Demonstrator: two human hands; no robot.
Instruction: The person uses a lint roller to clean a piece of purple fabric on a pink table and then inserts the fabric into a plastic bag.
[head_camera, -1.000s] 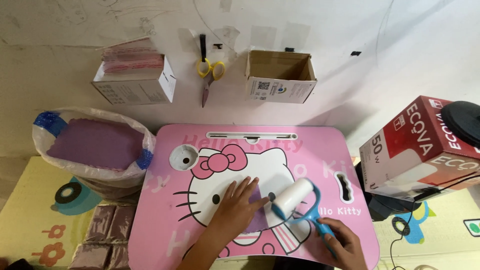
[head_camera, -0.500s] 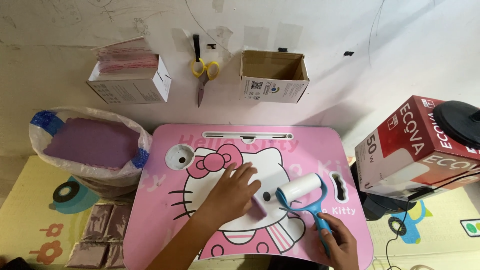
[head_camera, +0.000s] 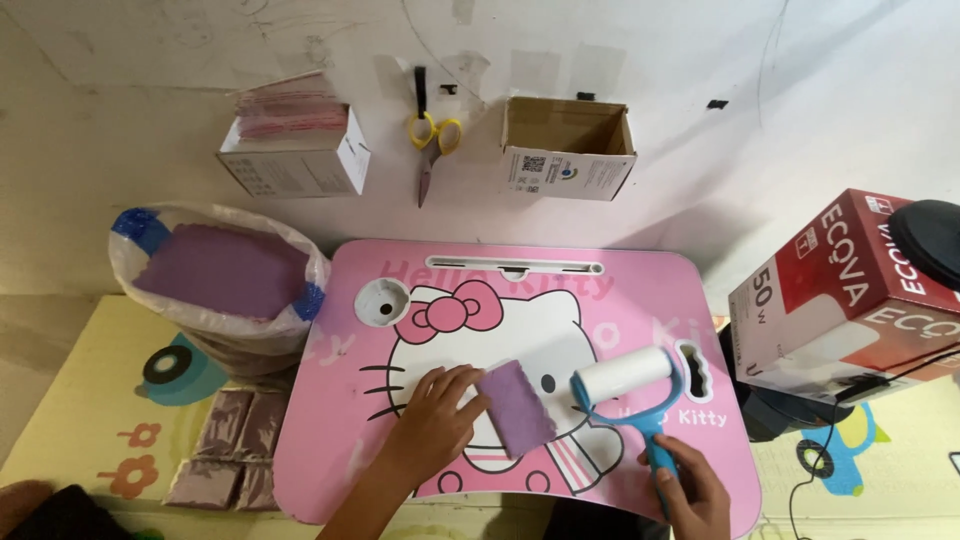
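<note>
A small purple cloth (head_camera: 517, 407) lies flat on the pink lap table (head_camera: 620, 300). My left hand (head_camera: 437, 413) rests palm down beside it, fingertips touching the cloth's left edge. My right hand (head_camera: 690, 490) grips the blue handle of a lint roller (head_camera: 630, 385). The roller's white drum sits just to the right of the cloth, apart from it.
A clear bag of purple cloths (head_camera: 215, 275) stands left of the table, with folded purple cloths (head_camera: 222, 450) on the mat below. On the wall hang two cardboard boxes (head_camera: 295, 150) (head_camera: 567, 148) and yellow-handled scissors (head_camera: 432, 140). A red carton (head_camera: 850, 290) sits at right.
The roller has moved right, off the cloth, which now lies uncovered. My left hand slid to the cloth's left edge.
</note>
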